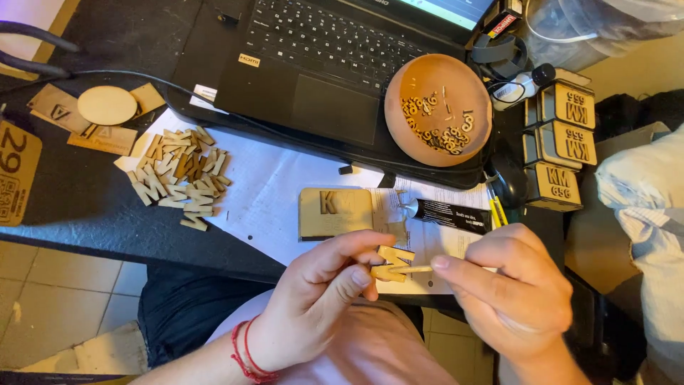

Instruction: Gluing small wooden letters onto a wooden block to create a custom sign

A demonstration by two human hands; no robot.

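My left hand point(320, 292) pinches a small wooden letter piece point(393, 261) between thumb and forefinger, near the table's front edge. My right hand point(509, 285) grips a thin wooden stick point(412, 269) whose tip touches that letter. Just beyond the hands lies a wooden plaque point(335, 212) with one letter on it, resting on white paper point(267, 192). A black tube point(450, 214) lies to the plaque's right.
A heap of loose wooden letters point(182, 178) sits at the left. A round wooden bowl point(456, 85) of small wooden pieces rests on a black laptop point(320, 64). Stacked finished plaques point(566, 142) stand at the right. Wooden offcuts and a disc point(107, 105) lie far left.
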